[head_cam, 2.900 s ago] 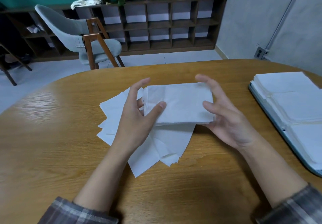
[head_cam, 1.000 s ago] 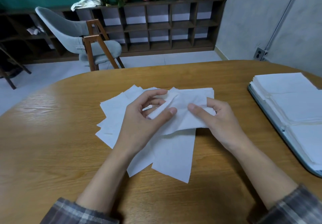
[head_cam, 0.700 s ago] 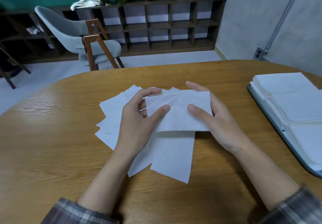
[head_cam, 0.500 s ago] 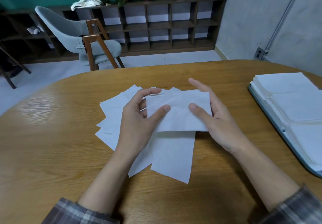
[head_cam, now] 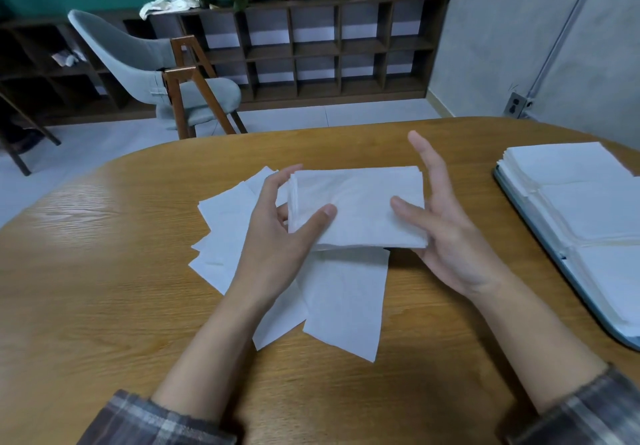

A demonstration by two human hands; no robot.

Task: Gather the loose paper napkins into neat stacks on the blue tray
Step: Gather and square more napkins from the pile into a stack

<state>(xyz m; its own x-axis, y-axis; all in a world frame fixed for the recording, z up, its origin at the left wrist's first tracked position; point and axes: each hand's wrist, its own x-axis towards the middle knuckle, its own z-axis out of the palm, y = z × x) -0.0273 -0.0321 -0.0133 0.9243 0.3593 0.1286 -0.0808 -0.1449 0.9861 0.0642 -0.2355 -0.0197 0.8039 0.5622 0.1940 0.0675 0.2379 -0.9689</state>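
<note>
I hold a small squared stack of white napkins [head_cam: 360, 205] above the table's middle. My left hand [head_cam: 277, 236] grips its left end, thumb on top and fingers curled behind. My right hand [head_cam: 440, 223] stands flat against the stack's right edge with straight fingers, thumb lying on top. Loose napkins [head_cam: 343, 302] lie spread on the wood beneath, fanning out to the left. The blue tray [head_cam: 540, 236] sits at the right table edge and carries neat napkin stacks [head_cam: 571, 174].
The round wooden table [head_cam: 104, 288] ends at a curved far edge. Beyond it stand a grey chair [head_cam: 152, 63] with wooden legs and a dark shelf unit [head_cam: 329, 46] topped with potted plants. A grey wall rises at right.
The held stack has become squared, its edges now aligned. My right hand's fingers have straightened against the stack's right edge. One loose napkin slid out lower onto the table since the earliest frame.
</note>
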